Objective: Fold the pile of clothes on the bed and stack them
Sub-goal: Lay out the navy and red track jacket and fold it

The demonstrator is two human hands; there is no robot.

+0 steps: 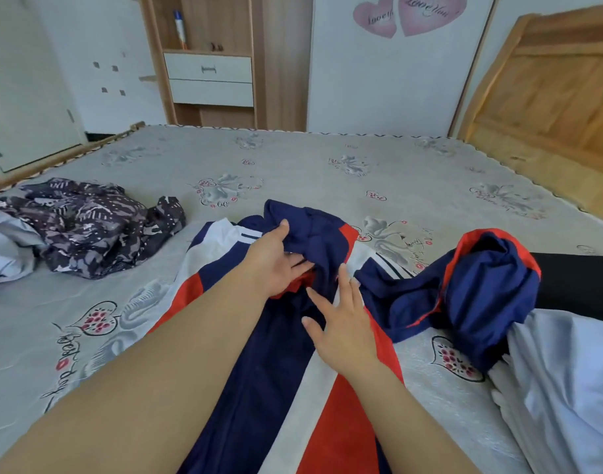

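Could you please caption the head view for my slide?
Both hands, left hand and right hand, smooth a navy, red and white jacket on the bed.

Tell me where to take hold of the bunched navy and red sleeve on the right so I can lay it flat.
Judging by its pose, grip the navy and red sleeve at its raised, crumpled end, coming from the right with the right hand. That end stands clear of the bed, while its other end joins the jacket.
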